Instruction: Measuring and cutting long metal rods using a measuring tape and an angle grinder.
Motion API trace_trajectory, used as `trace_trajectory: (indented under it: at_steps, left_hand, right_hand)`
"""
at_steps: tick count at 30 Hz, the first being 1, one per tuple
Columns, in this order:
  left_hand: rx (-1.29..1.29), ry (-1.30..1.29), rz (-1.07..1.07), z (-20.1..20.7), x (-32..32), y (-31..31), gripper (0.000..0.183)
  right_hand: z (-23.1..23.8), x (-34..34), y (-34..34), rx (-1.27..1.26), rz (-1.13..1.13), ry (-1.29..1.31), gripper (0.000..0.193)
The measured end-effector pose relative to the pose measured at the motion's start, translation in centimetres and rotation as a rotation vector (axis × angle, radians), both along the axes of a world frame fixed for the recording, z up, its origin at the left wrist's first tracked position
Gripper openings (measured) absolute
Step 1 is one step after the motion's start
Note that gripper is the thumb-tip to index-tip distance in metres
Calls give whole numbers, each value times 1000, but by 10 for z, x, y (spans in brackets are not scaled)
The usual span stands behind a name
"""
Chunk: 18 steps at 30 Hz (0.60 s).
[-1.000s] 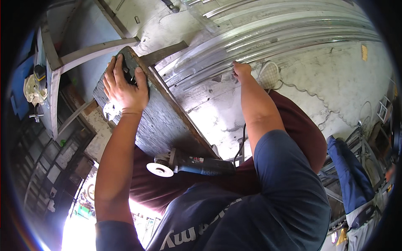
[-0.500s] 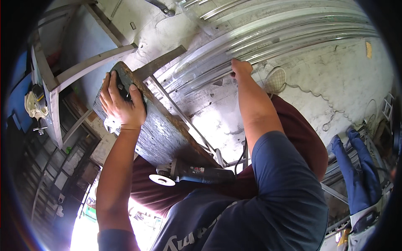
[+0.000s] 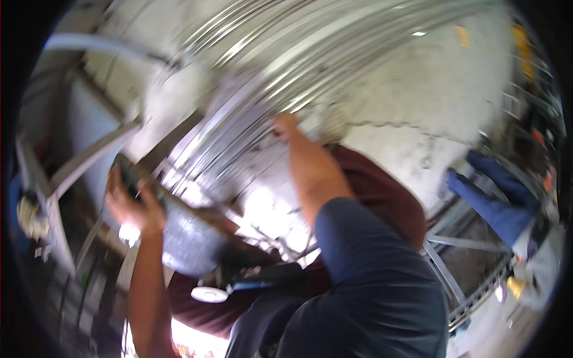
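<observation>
My left hand (image 3: 136,209) rests with fingers spread over a dark piece (image 3: 130,176) at the far end of a thick, worn wooden block (image 3: 188,235); blur hides what that piece is. My right hand (image 3: 284,125) is closed at the near edge of a bundle of shiny metal tubes (image 3: 298,71), apparently round the nearest tube. Close to my body, at the block's near end, lies a dark angle grinder (image 3: 265,275) with a white disc (image 3: 209,294).
A metal frame (image 3: 95,152) with a pale panel stands at the left. Blue trousers (image 3: 492,197) of another person show at the right, beside a metal rack (image 3: 465,241). A coiled cord (image 3: 388,124) lies on the pale floor beyond my knee.
The view has swung and blurred, so most things sit further left and lower in the picture. My left hand stays at the block's end and my right hand stays by the tubes.
</observation>
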<state>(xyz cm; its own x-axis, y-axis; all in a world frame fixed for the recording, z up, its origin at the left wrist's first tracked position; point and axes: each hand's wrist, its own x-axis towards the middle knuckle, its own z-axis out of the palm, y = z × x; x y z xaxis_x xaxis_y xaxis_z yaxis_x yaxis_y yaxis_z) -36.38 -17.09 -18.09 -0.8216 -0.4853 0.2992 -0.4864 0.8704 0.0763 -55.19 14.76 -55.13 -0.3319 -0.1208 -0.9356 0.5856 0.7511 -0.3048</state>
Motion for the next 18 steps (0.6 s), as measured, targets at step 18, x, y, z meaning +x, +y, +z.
trace_trajectory:
  at_steps: [18]
  left_hand:
    - [-4, -59, 34, 6, 1, 0, 56]
  right_hand:
    - [18, 13, -17, 226, -43, 337, 60]
